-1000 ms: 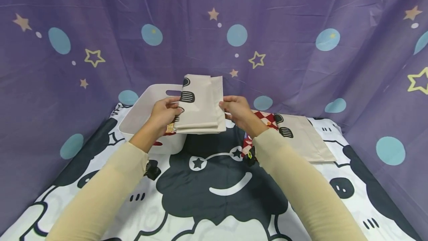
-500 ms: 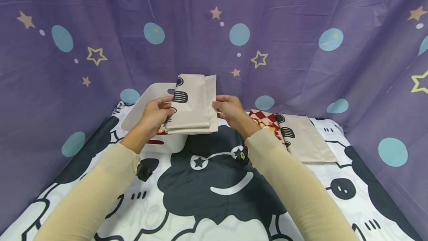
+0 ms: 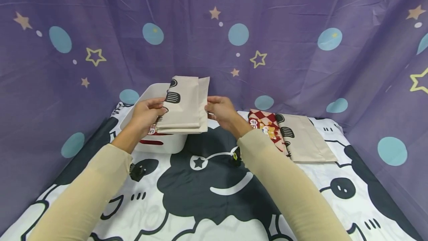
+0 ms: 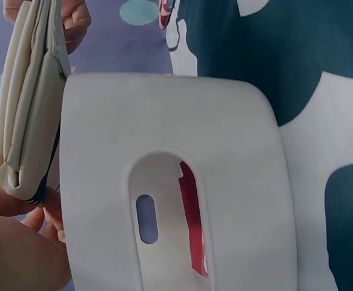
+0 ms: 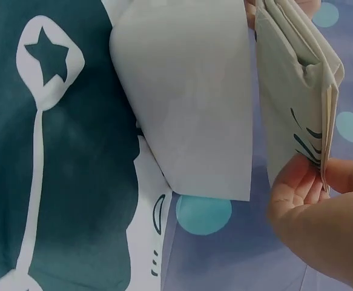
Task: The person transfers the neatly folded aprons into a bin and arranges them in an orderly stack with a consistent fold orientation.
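Note:
A folded cream cloth point(image 3: 182, 107) with black printed shapes is held up between my two hands, over the white plastic bin point(image 3: 174, 145). My left hand point(image 3: 146, 117) pinches its left edge, and my right hand point(image 3: 223, 112) pinches the opposite one. In the left wrist view its stacked layers appear edge-on beside the bin wall point(image 4: 103, 151). The right wrist view has my thumb and fingers point(image 5: 294, 185) gripping the lower edge of the cloth. Through the bin's handle slot, something red point(image 4: 192, 224) shows inside; my left hand and the cloth hide most of the bin's opening.
On the right of the table lie a red checkered folded cloth point(image 3: 264, 125) with cartoon print and, beside it, another folded cream cloth point(image 3: 305, 138) with black shapes. A black-and-white cartoon tablecloth point(image 3: 200, 203) covers the table. Behind hangs a purple curtain point(image 3: 284, 10).
Both hands have carried the folded cream cloth leftward, farther over the bin. The red checkered cloth on the right has come into fuller view from behind my right arm.

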`<state>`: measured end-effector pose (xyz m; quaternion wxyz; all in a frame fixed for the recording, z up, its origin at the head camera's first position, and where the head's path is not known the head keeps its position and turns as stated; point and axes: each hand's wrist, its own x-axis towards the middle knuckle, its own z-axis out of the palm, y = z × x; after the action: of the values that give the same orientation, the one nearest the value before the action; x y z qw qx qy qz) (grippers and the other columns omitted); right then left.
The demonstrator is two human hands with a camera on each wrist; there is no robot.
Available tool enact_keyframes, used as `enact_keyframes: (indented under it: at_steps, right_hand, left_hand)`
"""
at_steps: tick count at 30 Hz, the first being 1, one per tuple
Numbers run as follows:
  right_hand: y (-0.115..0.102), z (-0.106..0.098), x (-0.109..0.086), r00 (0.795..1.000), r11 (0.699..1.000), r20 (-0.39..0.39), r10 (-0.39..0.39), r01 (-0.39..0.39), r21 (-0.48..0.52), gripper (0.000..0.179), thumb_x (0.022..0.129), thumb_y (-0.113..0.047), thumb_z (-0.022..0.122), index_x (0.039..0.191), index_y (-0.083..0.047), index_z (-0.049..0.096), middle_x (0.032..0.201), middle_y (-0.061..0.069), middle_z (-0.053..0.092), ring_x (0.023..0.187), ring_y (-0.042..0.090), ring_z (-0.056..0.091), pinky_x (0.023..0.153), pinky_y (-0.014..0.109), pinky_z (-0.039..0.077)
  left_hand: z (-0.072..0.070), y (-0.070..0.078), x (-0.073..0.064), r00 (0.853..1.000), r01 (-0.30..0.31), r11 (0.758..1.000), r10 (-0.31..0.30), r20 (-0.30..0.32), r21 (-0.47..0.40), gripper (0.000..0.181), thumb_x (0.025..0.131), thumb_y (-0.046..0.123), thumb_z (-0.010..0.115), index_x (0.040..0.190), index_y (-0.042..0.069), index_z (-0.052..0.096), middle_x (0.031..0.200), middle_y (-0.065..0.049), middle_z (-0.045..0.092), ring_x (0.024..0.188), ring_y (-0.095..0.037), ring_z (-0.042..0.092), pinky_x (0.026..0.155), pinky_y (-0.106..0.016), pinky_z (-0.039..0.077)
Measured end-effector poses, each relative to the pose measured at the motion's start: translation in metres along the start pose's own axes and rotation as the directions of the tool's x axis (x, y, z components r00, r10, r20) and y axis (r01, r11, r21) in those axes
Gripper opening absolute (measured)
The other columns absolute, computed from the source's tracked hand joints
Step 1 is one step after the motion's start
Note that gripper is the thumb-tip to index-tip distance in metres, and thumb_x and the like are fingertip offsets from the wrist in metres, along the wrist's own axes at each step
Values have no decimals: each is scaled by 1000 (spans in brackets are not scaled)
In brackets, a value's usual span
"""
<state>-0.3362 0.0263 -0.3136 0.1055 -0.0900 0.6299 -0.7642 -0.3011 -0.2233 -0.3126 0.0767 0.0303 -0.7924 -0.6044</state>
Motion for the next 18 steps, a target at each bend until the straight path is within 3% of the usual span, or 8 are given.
enact_keyframes:
  at_steps: [8,13,18]
  right_hand:
    - [1,15,5,1000,999,-11,-6,6,33,46,98,12,53,144,13,46,107,12,59,95,21,61,78,32,53]
    - [2,23,8,1000,998,4,-18,17,68,52,94,16,56,145,12,46,128,23,61,101,22,61,77,29,53]
    - [5,28,11,999,994,39,-32,27,107,58,91,22,54,147,10,45,143,28,54,112,27,61,80,29,54]
  left_hand:
    - [-11,-5,4,1000,0,1000,-1,-17,-15,49,98,-1,63,146,-1,53,118,-7,57,97,-6,57,78,-12,50]
    - [-19,-10,7,1000,4,1000,-4,-22,-10,50,98,0,62,147,0,52,117,-6,56,96,-7,57,76,-13,51]
    - [-25,-12,10,999,2,1000,-2,-49,3,50,98,0,63,146,-1,53,114,-4,58,100,-9,61,77,-12,51]
